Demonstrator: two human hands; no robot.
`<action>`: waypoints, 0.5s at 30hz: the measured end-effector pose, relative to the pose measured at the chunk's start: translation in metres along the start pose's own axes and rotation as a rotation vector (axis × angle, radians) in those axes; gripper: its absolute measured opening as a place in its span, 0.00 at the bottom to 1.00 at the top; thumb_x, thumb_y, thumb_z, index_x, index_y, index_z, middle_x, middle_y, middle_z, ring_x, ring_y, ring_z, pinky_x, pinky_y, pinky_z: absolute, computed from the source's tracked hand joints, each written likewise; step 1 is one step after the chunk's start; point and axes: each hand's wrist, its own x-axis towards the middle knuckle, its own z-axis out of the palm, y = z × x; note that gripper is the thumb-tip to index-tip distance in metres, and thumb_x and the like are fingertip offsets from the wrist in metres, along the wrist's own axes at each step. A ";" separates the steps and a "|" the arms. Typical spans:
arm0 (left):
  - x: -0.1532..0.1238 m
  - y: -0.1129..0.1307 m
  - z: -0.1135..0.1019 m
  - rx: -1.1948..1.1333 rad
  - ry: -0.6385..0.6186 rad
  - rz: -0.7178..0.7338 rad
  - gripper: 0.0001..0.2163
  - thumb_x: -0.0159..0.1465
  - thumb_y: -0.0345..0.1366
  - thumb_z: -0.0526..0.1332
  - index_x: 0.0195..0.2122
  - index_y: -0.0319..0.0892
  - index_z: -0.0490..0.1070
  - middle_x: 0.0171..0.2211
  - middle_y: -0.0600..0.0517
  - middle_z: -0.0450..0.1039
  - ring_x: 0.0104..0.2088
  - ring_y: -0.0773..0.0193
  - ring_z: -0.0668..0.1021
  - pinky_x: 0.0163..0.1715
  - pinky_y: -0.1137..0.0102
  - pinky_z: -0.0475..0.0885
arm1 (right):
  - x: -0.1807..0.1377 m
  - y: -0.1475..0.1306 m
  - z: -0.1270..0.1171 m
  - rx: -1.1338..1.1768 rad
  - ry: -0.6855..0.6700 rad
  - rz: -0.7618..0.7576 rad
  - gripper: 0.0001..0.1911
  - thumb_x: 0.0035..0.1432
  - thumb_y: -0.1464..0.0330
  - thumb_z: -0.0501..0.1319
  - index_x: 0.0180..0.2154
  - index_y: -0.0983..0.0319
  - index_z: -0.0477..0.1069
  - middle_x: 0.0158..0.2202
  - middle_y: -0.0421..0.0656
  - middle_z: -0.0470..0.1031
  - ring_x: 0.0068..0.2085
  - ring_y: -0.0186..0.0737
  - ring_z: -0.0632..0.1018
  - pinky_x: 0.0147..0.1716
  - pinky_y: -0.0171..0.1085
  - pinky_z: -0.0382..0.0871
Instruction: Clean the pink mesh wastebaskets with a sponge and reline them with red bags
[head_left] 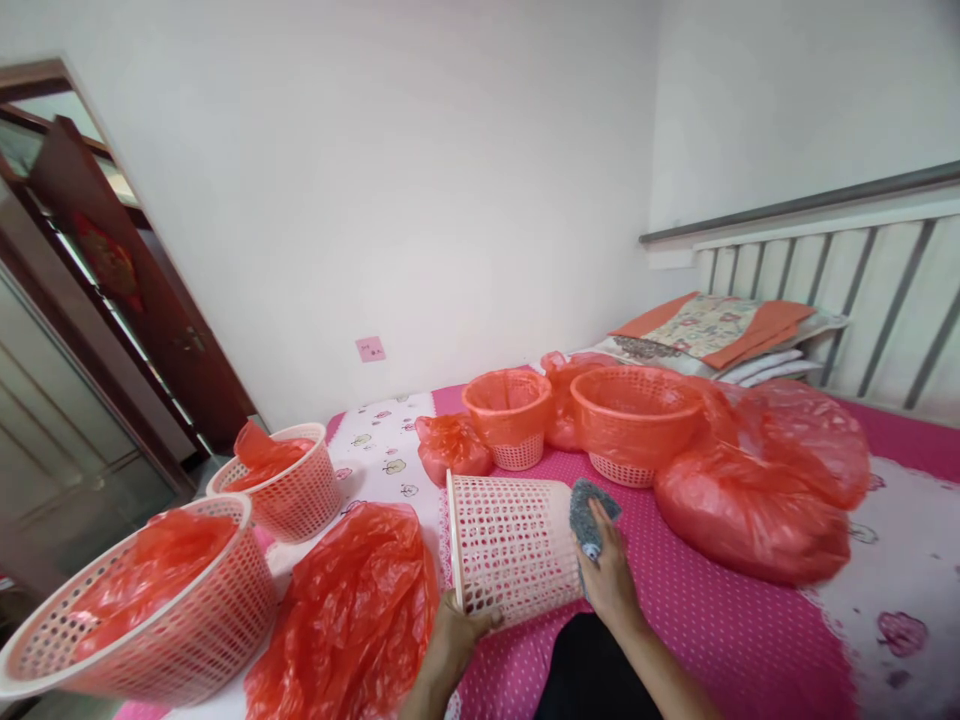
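Note:
A pale pink plastic mesh basket (pixel 510 545) lies on its side on the pink bed, its mouth facing left. My left hand (pixel 459 630) grips its lower rim, fingers curled round the edge. My right hand (pixel 606 575) presses a grey cloth (pixel 589 505) against the basket's bottom end, fingers closed on the cloth. A loose red plastic bag (pixel 349 610) lies just left of the basket.
Two baskets lined with red bags (pixel 510 405) (pixel 636 415) stand behind. A big bundle of red bags (pixel 765 490) lies to the right. Two more mesh baskets holding red bags (pixel 289 485) (pixel 150 610) sit at the left. Pillows (pixel 712 335), a railed headboard (pixel 862 290) and a door (pixel 127 290) surround the bed.

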 end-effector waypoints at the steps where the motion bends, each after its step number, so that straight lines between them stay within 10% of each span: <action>1: 0.001 0.000 -0.001 0.001 0.000 -0.008 0.26 0.30 0.43 0.86 0.30 0.39 0.86 0.30 0.46 0.88 0.32 0.54 0.86 0.40 0.61 0.82 | 0.000 -0.005 0.003 -0.015 -0.001 -0.036 0.34 0.68 0.60 0.56 0.71 0.64 0.60 0.72 0.59 0.65 0.72 0.59 0.66 0.70 0.64 0.62; 15: 0.021 -0.008 -0.016 0.038 -0.070 -0.026 0.22 0.34 0.39 0.85 0.31 0.39 0.86 0.29 0.48 0.87 0.30 0.59 0.83 0.37 0.64 0.79 | 0.009 -0.104 0.068 0.032 -0.176 -0.232 0.43 0.53 0.79 0.55 0.72 0.65 0.58 0.72 0.56 0.66 0.73 0.54 0.65 0.71 0.63 0.62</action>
